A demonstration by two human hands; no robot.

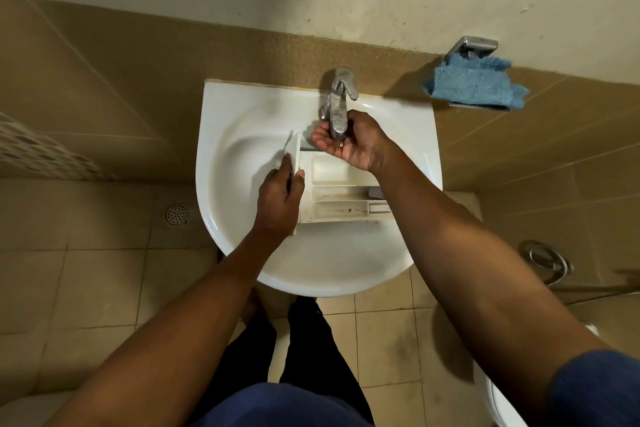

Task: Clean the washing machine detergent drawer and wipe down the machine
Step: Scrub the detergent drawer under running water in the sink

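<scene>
Head view, single frame, looking straight down. One white sink on a tan tiled wall, one chrome faucet at its back edge.

One detergent drawer, white, lies inside the sink basin, front panel to the left and standing on edge. Three compartments counted: one squarish, two long and narrow below it, both narrow ones with brown specks. A fourth may sit under the right wrist; not clear from here.

Left hand: fingers wrapped over the outer face of the front panel, thumb on the inner side, grasping the drawer.

Right hand: palm up, cupped just under the faucet spout, fingers loosely curved and released, holding nothing. Whether water is running, cannot tell.

One blue cloth draped on one metal wall holder, right of the sink, well apart from both hands. One round floor drain to the left.
</scene>
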